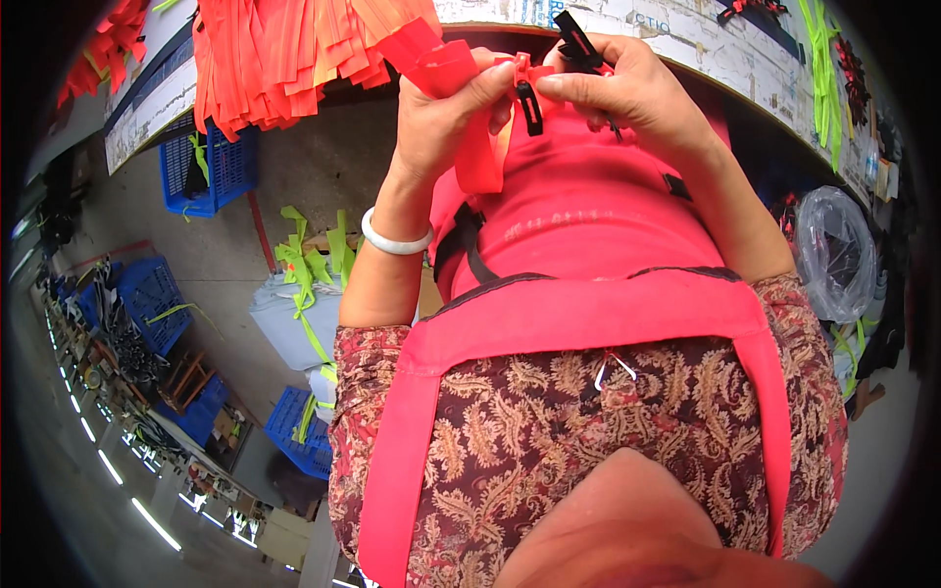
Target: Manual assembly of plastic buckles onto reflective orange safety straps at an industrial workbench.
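Observation:
My left hand (436,127) pinches a bright orange-red zipper tape (478,162), whose ends stick out above and hang below the fingers. Between my two hands, at the tape's end, sits a small orange slider with a black zipper pull (530,106) dangling from it. The thumb of my right hand (642,93) presses at this slider from the other side. More black zipper pulls (578,44) poke out between the right hand's fingers, and the palm hides the rest of them. Both hands are close together in front of the red apron (588,206), by the table edge.
A thick heap of orange-red tapes (279,59) hangs over the edge of the worn white table (676,44). Yellow-green tapes (823,78) hang at the right. Blue crates (221,176) stand on the floor at left, near a grey stack (289,314). A clear plastic bag (835,255) is at right.

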`<state>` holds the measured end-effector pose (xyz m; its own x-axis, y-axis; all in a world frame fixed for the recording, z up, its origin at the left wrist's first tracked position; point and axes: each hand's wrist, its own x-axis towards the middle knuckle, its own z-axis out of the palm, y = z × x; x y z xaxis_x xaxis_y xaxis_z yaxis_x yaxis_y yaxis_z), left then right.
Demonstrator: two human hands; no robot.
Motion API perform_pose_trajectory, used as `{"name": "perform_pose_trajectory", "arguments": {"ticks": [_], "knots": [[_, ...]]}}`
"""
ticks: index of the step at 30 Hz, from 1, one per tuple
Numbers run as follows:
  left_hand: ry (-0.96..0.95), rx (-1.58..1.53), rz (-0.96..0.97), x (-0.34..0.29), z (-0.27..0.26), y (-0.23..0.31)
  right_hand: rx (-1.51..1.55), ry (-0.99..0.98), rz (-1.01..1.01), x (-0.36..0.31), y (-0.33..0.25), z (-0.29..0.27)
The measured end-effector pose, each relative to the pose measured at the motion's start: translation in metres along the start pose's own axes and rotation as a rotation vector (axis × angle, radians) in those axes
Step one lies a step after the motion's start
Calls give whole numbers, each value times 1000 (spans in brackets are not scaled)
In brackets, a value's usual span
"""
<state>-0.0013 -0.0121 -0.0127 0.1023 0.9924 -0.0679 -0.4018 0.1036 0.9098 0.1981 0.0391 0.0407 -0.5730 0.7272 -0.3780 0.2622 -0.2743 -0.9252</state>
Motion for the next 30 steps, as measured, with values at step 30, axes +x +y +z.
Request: {"name": "perform_pose_trajectory", "arguments": {"ticks": [30], "knots": [[0, 274, 268, -7, 10, -4, -269, 200, -729, 7, 25, 18]]}}
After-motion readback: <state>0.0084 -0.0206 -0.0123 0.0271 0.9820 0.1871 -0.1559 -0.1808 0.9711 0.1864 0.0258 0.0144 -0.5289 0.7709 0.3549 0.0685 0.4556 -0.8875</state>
